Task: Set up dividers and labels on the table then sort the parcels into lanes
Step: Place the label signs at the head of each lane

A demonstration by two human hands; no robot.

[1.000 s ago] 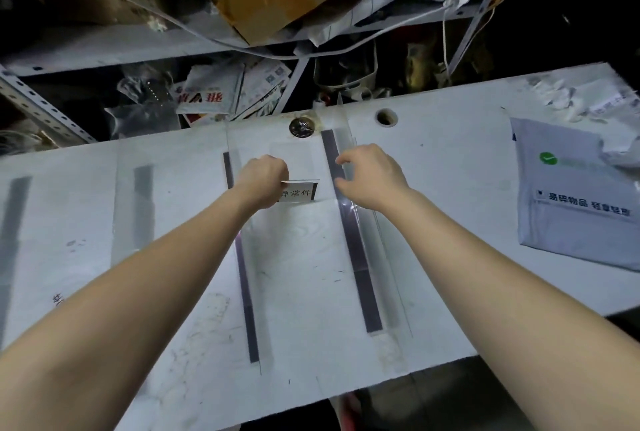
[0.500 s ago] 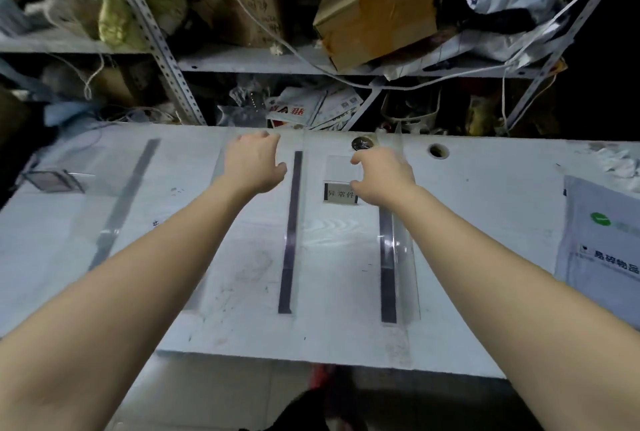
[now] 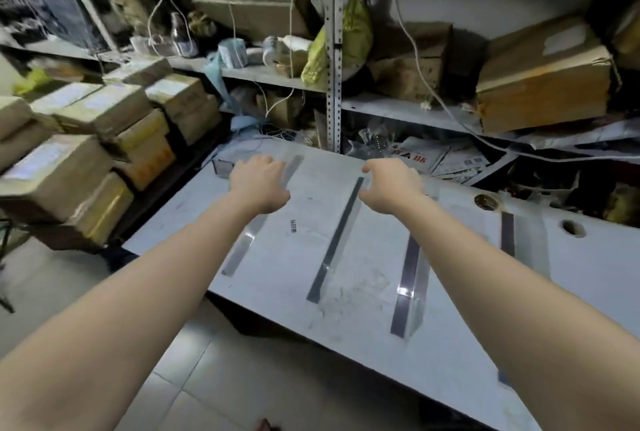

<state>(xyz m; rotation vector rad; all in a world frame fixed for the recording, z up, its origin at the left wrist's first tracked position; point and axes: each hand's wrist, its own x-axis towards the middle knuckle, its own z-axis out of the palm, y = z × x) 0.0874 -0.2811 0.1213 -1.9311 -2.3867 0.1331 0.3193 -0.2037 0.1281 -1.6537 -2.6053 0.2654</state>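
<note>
Four clear acrylic dividers with dark strips [image 3: 337, 240] stand across the white worktop [image 3: 363, 326], so the lanes look laid out; labelling seems unfinished and no parcel lies in them. The left hand [image 3: 258, 184], relaxed and empty, hovers near a small clear label stand [image 3: 221, 165] at the far left corner; the right hand [image 3: 391, 188], loosely curled and empty, is above the second divider. Stacked brown cardboard parcels [image 3: 86, 153] wait beyond the worktop's left edge.
</note>
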